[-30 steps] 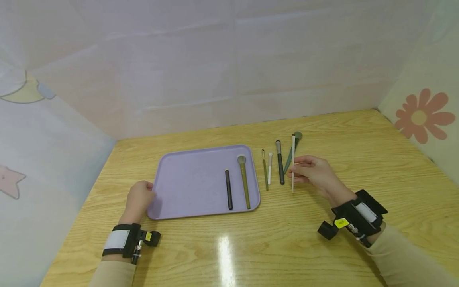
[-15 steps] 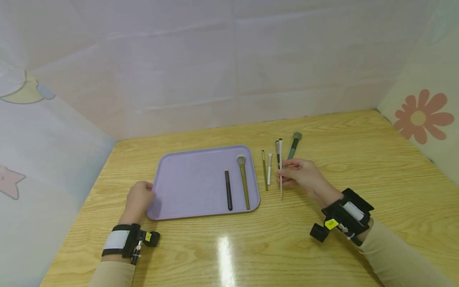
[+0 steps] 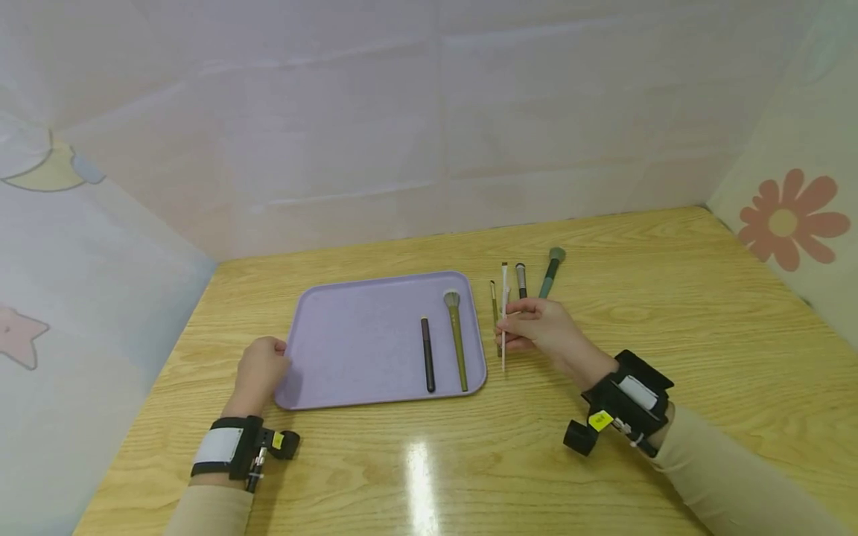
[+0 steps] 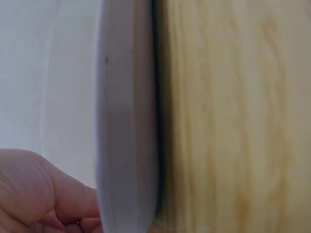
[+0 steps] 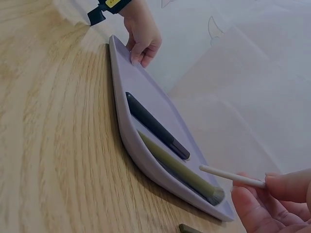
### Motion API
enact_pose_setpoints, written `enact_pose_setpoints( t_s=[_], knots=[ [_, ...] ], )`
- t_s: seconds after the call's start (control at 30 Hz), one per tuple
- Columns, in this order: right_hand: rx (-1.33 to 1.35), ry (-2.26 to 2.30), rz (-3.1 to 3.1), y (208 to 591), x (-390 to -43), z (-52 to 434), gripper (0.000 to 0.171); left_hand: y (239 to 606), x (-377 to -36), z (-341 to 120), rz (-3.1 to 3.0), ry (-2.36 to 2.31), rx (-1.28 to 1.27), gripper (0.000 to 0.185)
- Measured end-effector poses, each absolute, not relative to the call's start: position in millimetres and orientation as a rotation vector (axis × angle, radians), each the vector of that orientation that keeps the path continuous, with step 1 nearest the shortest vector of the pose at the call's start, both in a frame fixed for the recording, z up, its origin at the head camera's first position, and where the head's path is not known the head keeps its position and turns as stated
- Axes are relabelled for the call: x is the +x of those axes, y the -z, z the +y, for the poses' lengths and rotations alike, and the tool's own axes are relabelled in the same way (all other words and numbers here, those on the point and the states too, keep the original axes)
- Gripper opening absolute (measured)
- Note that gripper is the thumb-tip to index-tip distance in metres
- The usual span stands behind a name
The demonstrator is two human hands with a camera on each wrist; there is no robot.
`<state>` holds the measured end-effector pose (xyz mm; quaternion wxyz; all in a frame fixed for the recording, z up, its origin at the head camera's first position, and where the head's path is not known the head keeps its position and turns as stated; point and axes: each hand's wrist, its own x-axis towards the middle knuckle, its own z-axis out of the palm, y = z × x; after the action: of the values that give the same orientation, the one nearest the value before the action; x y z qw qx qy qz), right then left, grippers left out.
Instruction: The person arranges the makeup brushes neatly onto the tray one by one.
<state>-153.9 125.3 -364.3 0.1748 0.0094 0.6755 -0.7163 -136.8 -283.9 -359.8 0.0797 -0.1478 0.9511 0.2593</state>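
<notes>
In the head view, my right hand (image 3: 551, 331) pinches a thin white makeup brush (image 3: 504, 286) with a small dark tip. The brush stands nearly upright in the picture, just right of the lavender tray (image 3: 355, 342). The right wrist view shows its white handle end (image 5: 221, 173) between thumb and fingers. My left hand (image 3: 261, 372) grips the tray's left rim, thumb on the edge, as the right wrist view also shows. On the tray's right side lie a short black makeup brush (image 3: 427, 357) and an olive-handled brush (image 3: 457, 339) with fluffy bristles.
Right of the tray lie a thin olive brush (image 3: 494, 298), a white brush partly hidden behind the right hand, a black-handled brush (image 3: 521, 277) and a green brush (image 3: 553, 268). Wooden table (image 3: 348, 469) surrounds the tray, with a pale printed backdrop (image 3: 335, 134) behind.
My right hand has carried the thin white brush left, from over the green brush past the black-handled one toward the tray. The left hand and tray have stayed put.
</notes>
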Motion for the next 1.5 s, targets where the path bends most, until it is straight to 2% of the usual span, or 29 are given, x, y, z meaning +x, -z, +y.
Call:
enact_pose_setpoints(
  t_s=[0.27,0.53,0.9,1.13,1.5],
  knots=[
    [-0.013,1.998,1.923,366.3,-155.0,111.6,0.031,360.1,-137.8,-283.3,2.842,-0.782,-0.442,0.036],
    [-0.018,2.012,1.864,367.8,-155.6,96.2,0.033,360.3,-137.3,-283.8,2.852,-0.777,-0.438,0.037],
    [-0.016,2.019,1.835,366.5,-154.0,70.4,0.021,361.4,-137.6,-285.3,2.848,-0.776,-0.429,0.038],
    [0.009,2.045,1.807,367.9,-152.4,57.7,0.022,360.6,-137.3,-284.6,2.843,-0.776,-0.439,0.038],
    [-0.003,2.022,1.825,368.8,-148.8,38.9,0.009,359.8,-137.0,-283.8,2.840,-0.781,-0.447,0.037]
  ],
)
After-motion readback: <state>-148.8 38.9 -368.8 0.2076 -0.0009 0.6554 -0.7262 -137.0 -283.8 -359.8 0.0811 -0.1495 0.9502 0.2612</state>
